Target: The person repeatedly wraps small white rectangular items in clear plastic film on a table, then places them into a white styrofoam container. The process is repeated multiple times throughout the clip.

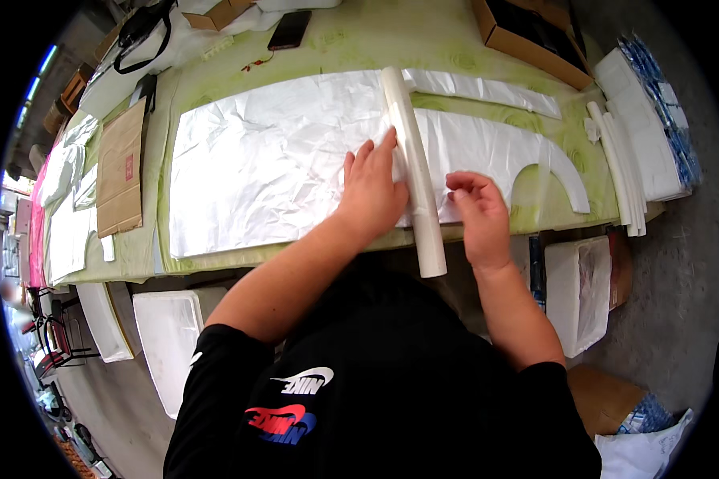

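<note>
A white, thin plastic garment (272, 152) lies flat and wrinkled on the table, with a curved cut-out and long narrow strips at its right. Across it, running from far to near, rests a long cream-coloured tube (417, 176), its near end jutting past the table edge. My left hand (374, 188) lies flat with fingers spread on the plastic, fingertips against the tube's left side. To the right of the tube, my right hand (481, 219) is raised a little with fingers curled toward the thumb; whatever is between them is too small to make out.
A phone (290, 29) lies at the back, near an open cardboard box (527, 40). Flattened cardboard (121, 172) sits at the left. More white rolls (615, 168) and stacked packs (651, 112) stand at the right edge. White bins (168, 343) are below the table.
</note>
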